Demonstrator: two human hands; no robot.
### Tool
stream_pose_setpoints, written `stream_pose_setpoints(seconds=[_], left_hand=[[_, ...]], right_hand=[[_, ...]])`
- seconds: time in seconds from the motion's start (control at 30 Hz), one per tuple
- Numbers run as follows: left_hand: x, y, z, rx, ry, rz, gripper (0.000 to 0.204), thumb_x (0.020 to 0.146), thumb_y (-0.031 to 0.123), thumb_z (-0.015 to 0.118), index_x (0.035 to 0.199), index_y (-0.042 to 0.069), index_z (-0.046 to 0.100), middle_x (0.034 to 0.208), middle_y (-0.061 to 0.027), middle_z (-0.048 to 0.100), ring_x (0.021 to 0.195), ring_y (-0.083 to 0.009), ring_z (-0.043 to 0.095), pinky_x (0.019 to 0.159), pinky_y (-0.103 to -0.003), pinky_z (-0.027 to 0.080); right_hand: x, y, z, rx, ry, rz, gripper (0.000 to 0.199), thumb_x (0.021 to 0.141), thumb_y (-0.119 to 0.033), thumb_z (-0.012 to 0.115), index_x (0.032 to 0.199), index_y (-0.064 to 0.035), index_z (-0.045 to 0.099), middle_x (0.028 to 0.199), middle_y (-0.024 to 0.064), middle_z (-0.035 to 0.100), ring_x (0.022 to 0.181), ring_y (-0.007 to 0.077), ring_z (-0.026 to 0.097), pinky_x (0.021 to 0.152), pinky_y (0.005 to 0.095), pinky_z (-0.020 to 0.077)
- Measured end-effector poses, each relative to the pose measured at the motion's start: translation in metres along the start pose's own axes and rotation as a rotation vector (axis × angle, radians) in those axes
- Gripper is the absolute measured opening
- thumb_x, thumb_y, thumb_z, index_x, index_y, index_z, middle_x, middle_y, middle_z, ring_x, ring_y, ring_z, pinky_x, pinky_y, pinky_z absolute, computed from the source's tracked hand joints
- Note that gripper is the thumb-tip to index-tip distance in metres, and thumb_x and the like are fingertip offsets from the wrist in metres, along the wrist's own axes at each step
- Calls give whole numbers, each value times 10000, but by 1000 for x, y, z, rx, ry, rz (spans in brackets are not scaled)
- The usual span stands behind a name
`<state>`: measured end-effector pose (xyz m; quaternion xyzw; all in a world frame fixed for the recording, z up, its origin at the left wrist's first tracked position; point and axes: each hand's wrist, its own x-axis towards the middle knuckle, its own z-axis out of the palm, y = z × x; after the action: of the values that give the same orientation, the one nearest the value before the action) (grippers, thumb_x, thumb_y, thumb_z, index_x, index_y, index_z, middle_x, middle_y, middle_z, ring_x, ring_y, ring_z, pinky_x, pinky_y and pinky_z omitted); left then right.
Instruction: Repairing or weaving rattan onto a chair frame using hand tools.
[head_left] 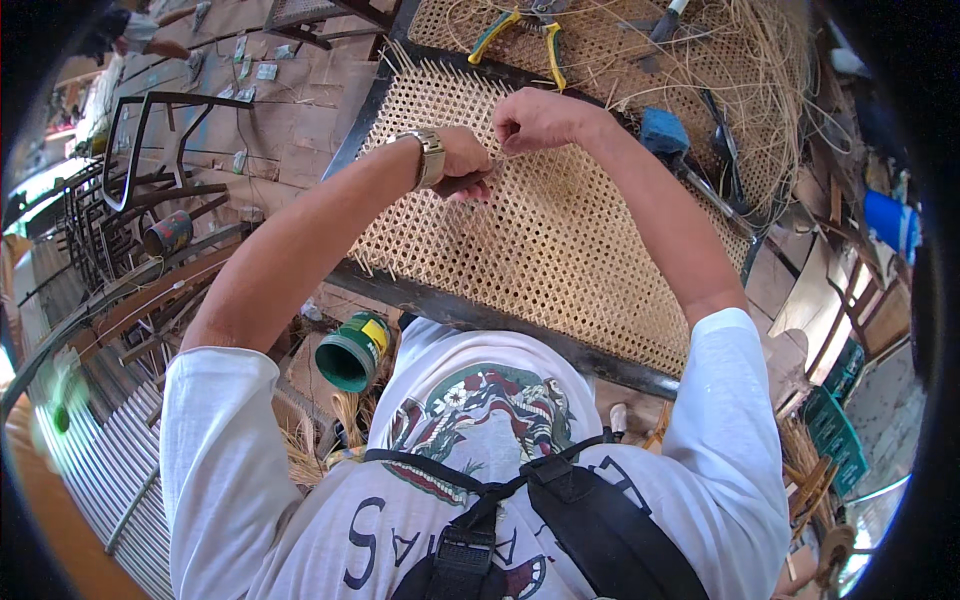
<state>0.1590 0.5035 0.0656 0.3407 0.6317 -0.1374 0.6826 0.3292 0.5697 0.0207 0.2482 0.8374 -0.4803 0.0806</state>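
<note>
Both hands over woven cane panel [560, 250] in black frame. Right hand [540, 118] pinched shut on thin cane strand [500, 160]; left hand [465, 165] curled on panel just beside, strand running between them. Pliers [520, 30] beyond.

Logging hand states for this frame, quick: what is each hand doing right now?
Left hand: closed, fingers curled against the woven cane panel; what it grips cannot be told.
Right hand: closed, pinching a thin cane strand.
</note>
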Motion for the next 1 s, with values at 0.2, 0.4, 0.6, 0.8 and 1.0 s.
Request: stream_pose_setpoints(seconds=[0.2, 0.4, 0.6, 0.8, 1.0], left_hand=[[11, 14, 9, 721, 219, 72, 445, 932, 426, 594, 732, 45, 705, 702, -81, 709, 530, -149, 634, 556, -325, 540], [-47, -23, -1, 902, 517, 227, 551, 894, 530, 567, 740, 16, 691, 688, -158, 680, 650, -309, 672, 640, -438, 526], [-105, -53, 1, 674, 703, 312, 457, 889, 504, 581, 793, 75, 706, 713, -164, 662, 691, -334, 665, 620, -447, 515], [-52, -53, 6, 519, 665, 420, 427, 889, 435, 582, 773, 39, 690, 681, -159, 656, 647, -328, 650, 625, -425, 509], [-19, -51, 5, 390, 360, 331, 326, 876, 335, 569, 836, 42, 705, 721, -116, 707, 629, -237, 668, 628, -375, 526]], right_hand=[[-4, 1, 1, -99, 110, 51, 199, 857, -231, 666, 828, -34, 657, 834, 119, 651, 780, 256, 652, 690, 379, 515], [-16, -13, -4, -354, 394, 170, 309, 962, -334, 534, 974, -41, 631, 930, 133, 658, 875, 305, 644, 798, 416, 508], [-4, -45, 9, 581, -107, -162, 241, 994, -271, 575, 1061, -55, 660, 843, 3, 640, 803, 85, 583, 745, 271, 480], [-9, -17, 5, 517, 80, 57, 179, 872, -217, 723, 906, -42, 706, 841, 17, 634, 769, 96, 587, 687, 268, 480], [0, 2, 8, 223, 145, 139, 197, 741, -203, 760, 807, -26, 704, 838, 55, 608, 774, 141, 606, 694, 282, 488]])
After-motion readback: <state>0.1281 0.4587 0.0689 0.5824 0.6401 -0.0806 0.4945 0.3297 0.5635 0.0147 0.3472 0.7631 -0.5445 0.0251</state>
